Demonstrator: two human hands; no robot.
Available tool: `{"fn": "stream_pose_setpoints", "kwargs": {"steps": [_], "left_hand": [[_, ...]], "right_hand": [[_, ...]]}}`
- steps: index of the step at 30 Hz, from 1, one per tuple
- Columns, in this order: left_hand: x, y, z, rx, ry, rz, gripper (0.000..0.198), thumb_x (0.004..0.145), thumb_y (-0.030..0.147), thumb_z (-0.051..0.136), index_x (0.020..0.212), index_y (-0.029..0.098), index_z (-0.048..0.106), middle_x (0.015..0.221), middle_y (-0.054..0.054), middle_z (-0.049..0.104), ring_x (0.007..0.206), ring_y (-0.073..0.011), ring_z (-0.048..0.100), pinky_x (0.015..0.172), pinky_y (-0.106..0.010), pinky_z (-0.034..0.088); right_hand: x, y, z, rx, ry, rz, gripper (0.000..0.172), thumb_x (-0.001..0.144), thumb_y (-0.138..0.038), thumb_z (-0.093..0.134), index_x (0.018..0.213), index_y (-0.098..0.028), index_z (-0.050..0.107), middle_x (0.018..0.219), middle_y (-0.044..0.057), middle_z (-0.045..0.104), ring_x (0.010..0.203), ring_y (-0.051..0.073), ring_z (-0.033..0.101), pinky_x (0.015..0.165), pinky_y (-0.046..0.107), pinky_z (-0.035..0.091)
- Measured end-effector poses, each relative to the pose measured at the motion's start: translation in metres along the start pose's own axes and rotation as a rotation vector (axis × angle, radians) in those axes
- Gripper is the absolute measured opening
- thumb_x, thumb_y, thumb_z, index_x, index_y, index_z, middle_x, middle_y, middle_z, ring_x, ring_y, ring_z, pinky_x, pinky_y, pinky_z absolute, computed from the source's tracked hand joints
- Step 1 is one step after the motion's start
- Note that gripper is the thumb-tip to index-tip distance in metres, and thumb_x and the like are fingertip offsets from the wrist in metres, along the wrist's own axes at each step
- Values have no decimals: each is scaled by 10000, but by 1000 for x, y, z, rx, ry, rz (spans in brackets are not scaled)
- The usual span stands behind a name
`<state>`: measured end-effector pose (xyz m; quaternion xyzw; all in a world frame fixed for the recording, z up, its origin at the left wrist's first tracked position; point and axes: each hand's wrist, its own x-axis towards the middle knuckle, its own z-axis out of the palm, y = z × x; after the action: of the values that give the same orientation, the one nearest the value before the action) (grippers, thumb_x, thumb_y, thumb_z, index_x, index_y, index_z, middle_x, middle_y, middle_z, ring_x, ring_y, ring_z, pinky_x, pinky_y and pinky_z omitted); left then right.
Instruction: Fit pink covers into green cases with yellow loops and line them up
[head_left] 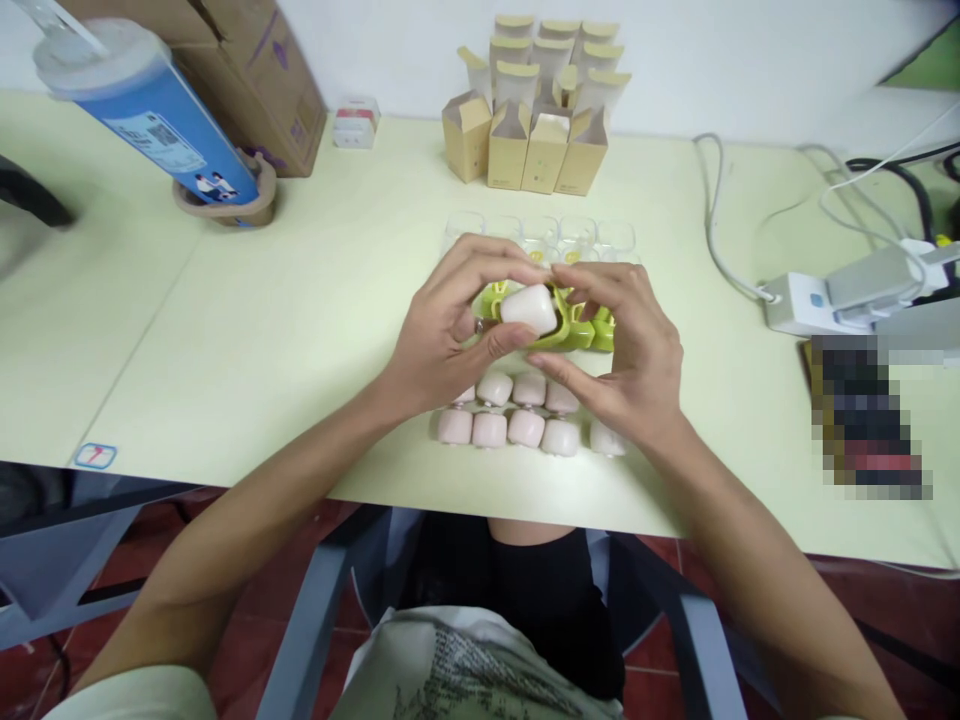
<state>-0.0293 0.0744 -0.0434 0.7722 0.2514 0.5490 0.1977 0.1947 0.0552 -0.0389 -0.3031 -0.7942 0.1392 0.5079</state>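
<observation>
Now I have a white block (529,310) and a green shell (565,322) together between my hands, above the table (300,300), midway between its front and back edges.
My left hand (465,310) is clamped on the block, thumb below and fingers above; my right hand (637,340) looks pinched around the shell, whose far side I cannot see. I judge this to be the fitting step, block against shell, and the next move calls for lining both up and pressing evenly. Pale blocks (526,428) lie in rows near the table's front edge.
</observation>
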Motion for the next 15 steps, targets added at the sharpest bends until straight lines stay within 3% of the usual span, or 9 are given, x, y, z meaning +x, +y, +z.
{"fn": "stream_pose_setpoints", "kwargs": {"steps": [5,7,9,10,12,14,15], "left_hand": [[2,15,2,9,-97,-75,364,1081,625,663,1295,343,746,1466,-46,744,1557,-334,614,1224,-631,603],[1,20,0,13,-113,4,198,1104,461,687,1224,325,768,1289,-27,819,1569,-331,610,1303,-693,518],[0,20,-1,-11,-65,85,134,1097,309,693,1206,321,771,1069,-11,841,1449,-294,711,1323,-662,510],[-1,18,-2,-17,-31,93,179,1084,289,707,1252,324,761,1066,-17,839,1393,-281,742,1310,-631,531],[-1,15,-2,-6,-1,48,394,1052,385,764,1435,338,685,1310,-65,813,1414,-293,717,1277,-594,559],[-1,14,-3,26,-56,-31,676,1014,526,798,1615,358,538,1573,-106,690,1544,-341,619,1306,-619,516],[-1,15,-4,38,-84,-59,749,1008,561,795,1660,364,484,1598,-110,672,1569,-356,597,1333,-640,477]], "right_hand": [[-3,6,5,115,130,161,464,963,-465,861,1403,-374,749,1323,71,689,1224,316,721,1032,547,677],[-4,14,3,163,204,220,472,975,-505,843,1414,-370,736,1381,72,650,1205,293,725,1000,511,689],[-3,20,0,173,245,223,491,977,-522,835,1428,-361,725,1393,74,651,1225,292,721,994,499,691],[-3,21,-2,171,245,206,495,971,-515,841,1426,-354,728,1383,75,665,1252,299,715,998,497,689],[-2,21,-3,166,199,164,503,953,-468,865,1423,-346,736,1360,73,702,1288,307,707,989,481,687],[-2,17,-1,168,148,139,517,939,-401,881,1432,-346,732,1354,67,728,1274,299,717,967,461,688],[-3,15,0,166,145,139,517,938,-375,880,1431,-344,728,1353,65,735,1263,295,721,963,458,688]]}}
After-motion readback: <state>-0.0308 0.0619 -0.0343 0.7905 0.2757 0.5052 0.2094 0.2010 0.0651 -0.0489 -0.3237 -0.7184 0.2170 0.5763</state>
